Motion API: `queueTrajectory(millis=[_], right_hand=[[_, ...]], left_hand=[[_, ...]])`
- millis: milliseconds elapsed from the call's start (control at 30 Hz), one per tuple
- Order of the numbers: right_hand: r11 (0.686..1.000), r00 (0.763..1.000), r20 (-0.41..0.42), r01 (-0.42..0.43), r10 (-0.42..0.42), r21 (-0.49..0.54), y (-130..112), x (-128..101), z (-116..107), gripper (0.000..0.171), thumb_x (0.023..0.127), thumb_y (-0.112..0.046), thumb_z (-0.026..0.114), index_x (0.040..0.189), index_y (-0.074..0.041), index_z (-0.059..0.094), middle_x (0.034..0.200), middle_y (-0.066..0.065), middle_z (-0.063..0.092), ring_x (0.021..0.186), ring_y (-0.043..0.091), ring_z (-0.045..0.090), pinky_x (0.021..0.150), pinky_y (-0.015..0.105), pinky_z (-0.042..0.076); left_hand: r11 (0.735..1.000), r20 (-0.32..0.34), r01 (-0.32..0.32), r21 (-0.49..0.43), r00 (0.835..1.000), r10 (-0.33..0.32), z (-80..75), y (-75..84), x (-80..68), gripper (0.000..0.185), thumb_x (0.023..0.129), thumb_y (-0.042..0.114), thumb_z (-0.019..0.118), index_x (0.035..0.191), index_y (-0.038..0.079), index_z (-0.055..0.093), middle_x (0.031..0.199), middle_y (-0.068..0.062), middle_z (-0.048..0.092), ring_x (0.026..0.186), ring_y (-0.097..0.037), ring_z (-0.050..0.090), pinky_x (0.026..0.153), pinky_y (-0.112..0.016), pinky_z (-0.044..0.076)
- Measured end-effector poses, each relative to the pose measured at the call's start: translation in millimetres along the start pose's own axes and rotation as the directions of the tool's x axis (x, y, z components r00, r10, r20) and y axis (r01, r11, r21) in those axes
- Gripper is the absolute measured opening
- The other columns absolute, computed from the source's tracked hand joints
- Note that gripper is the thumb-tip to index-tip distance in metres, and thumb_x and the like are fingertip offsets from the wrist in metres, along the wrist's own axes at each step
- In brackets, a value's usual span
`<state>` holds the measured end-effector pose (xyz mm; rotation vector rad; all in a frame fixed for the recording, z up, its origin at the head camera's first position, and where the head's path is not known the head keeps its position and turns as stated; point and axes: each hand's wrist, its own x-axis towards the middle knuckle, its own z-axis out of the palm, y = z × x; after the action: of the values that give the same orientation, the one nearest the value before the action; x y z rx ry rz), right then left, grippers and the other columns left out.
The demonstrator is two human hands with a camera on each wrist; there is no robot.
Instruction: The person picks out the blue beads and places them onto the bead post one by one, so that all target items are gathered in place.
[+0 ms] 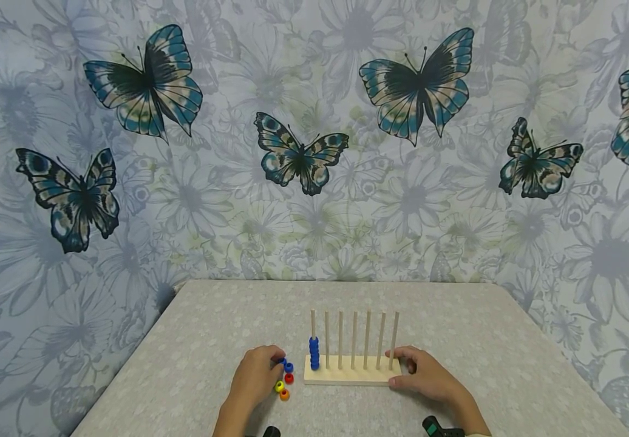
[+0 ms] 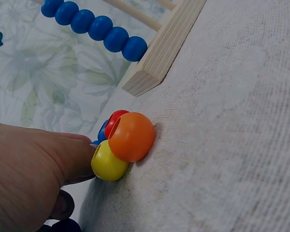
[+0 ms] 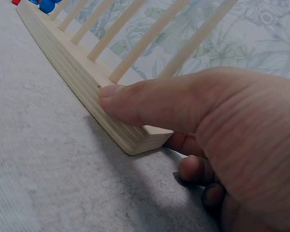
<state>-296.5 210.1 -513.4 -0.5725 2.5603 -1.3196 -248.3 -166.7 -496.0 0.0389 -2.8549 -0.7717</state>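
A pale wooden peg stand (image 1: 347, 379) stands on the table, with several blue beads (image 1: 314, 354) stacked on its leftmost peg. To its left, my left hand (image 1: 257, 371) bends its fingers down over a blue bead (image 1: 283, 361), pinching it at the fingertips, which the yellow bead partly hides in the left wrist view. Beside those fingers lie another blue bead (image 1: 289, 368), a red bead (image 1: 289, 378), a yellow bead (image 2: 109, 162) and an orange bead (image 2: 133, 137). My right hand (image 1: 424, 375) grips the stand's right end, thumb (image 3: 135, 101) along the front face and fingers behind.
The remaining upright pegs (image 1: 354, 340) on the stand are bare. A light patterned cloth (image 1: 227, 309) covers the table, which meets a wall (image 1: 314, 237) with butterfly wallpaper at the back. Dark straps (image 1: 440, 426) show near both wrists.
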Motion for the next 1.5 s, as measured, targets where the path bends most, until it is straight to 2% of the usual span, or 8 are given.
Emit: queueTrajectory(millis=[267, 700, 800, 967, 1500], right_hand=[[1.000, 1.000, -0.005, -0.010, 0.010, -0.007, -1.6, -0.3, 0.2, 0.055, 0.077, -0.032, 0.086, 0.127, -0.017, 0.067, 0.088, 0.003, 0.049, 0.079, 0.015, 0.042, 0.062, 0.025, 0.035], [1.000, 1.000, -0.004, -0.012, 0.012, 0.012, -2.1, -1.4, 0.0, 0.055, 0.077, -0.031, 0.086, 0.127, -0.016, 0.067, 0.087, 0.005, 0.049, 0.077, 0.015, 0.041, 0.061, 0.025, 0.035], [1.000, 1.000, -0.004, -0.015, 0.015, 0.016, -2.0, -1.4, 0.3, 0.055, 0.077, -0.031, 0.086, 0.127, -0.016, 0.067, 0.087, 0.005, 0.050, 0.078, 0.015, 0.041, 0.061, 0.026, 0.035], [1.000, 1.000, -0.004, -0.017, 0.018, 0.018, -1.6, -1.5, 0.9, 0.055, 0.078, -0.031, 0.086, 0.127, -0.017, 0.067, 0.086, 0.005, 0.049, 0.077, 0.015, 0.041, 0.061, 0.026, 0.035], [0.999, 1.000, 0.000, -0.006, 0.006, 0.038, -1.2, -2.7, 0.2, 0.055, 0.078, -0.031, 0.085, 0.128, -0.015, 0.066, 0.086, 0.005, 0.048, 0.076, 0.014, 0.040, 0.060, 0.025, 0.035]], left_hand=[[1.000, -0.006, 0.012, 0.012, 1.000, -0.012, 0.0, 1.8, -0.8, 0.012, 0.084, 0.017, 0.080, 0.095, 0.016, 0.076, 0.088, 0.005, 0.073, 0.081, -0.011, 0.066, 0.079, -0.041, 0.057], [0.999, -0.042, 0.048, -0.012, 0.998, -0.048, -1.8, 4.0, -0.2, 0.016, 0.085, 0.019, 0.079, 0.100, 0.016, 0.076, 0.094, 0.004, 0.074, 0.089, -0.014, 0.068, 0.082, -0.043, 0.057], [0.999, -0.067, 0.046, -0.013, 0.997, -0.047, -2.7, 4.7, -0.4, 0.015, 0.084, 0.019, 0.080, 0.099, 0.017, 0.076, 0.093, 0.005, 0.074, 0.089, -0.015, 0.069, 0.083, -0.043, 0.058], [1.000, -0.127, 0.006, -0.020, 0.992, -0.009, -4.1, 3.6, -1.8, 0.013, 0.085, 0.020, 0.080, 0.097, 0.017, 0.076, 0.091, 0.004, 0.074, 0.090, -0.017, 0.070, 0.082, -0.043, 0.058], [0.996, -0.240, -0.022, -0.081, 0.971, 0.002, -9.7, 9.0, -3.1, 0.016, 0.088, 0.020, 0.077, 0.102, 0.013, 0.075, 0.095, 0.000, 0.074, 0.092, -0.021, 0.071, 0.084, -0.043, 0.058]])
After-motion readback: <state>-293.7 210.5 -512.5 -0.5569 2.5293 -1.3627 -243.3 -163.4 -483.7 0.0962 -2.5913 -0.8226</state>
